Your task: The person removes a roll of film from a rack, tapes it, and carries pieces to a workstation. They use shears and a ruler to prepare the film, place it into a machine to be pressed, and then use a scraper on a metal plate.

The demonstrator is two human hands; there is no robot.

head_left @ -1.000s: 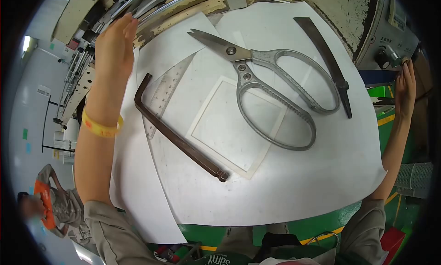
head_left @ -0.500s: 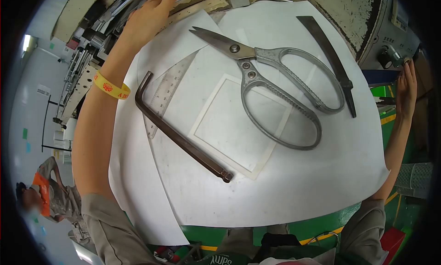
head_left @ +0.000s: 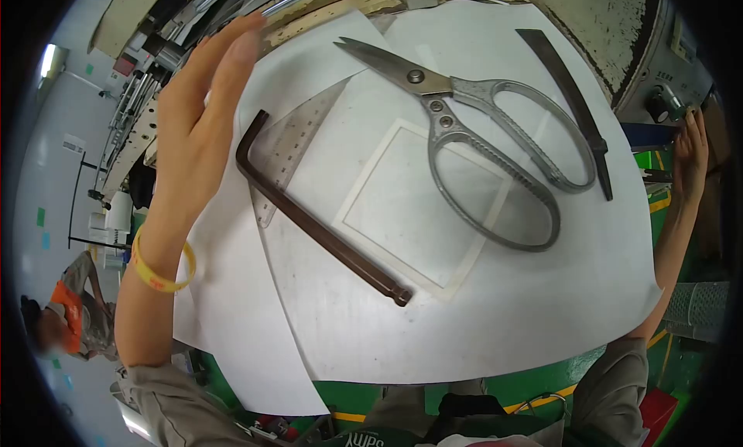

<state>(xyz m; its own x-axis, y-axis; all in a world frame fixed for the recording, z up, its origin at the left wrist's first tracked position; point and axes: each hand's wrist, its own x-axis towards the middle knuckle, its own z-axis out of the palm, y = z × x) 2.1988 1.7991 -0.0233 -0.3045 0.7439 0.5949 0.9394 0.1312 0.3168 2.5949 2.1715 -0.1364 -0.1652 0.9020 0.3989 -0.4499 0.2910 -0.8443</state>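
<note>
My left hand (head_left: 197,122) is raised over the left edge of the white sheet (head_left: 480,315), fingers stretched out and thumb apart, holding nothing. A yellow wristband (head_left: 159,273) circles that wrist. Closest to it on the sheet lies a dark hex key (head_left: 325,238), its short bent end overlapping a clear ruler (head_left: 298,141). Large metal scissors (head_left: 457,122) lie to the right, blades slightly apart. Beyond them is a dark curved blade-like tool (head_left: 569,99). At the far right, my right hand (head_left: 690,153) has its fingers extended, fingertips right at a metal knob (head_left: 669,102) on the machine.
Worn cream machine parts (head_left: 596,21) border the sheet at the back. Rods and metal fittings (head_left: 166,52) stand at the upper left. A pale square outline (head_left: 364,184) shows near the scissors. Another person (head_left: 77,308) is at the far left. Green floor (head_left: 348,393) lies below.
My left hand has come off the machine at the upper left and moved down toward me, its fingers now free. My right hand stays by the knob. The view has shifted slightly.
</note>
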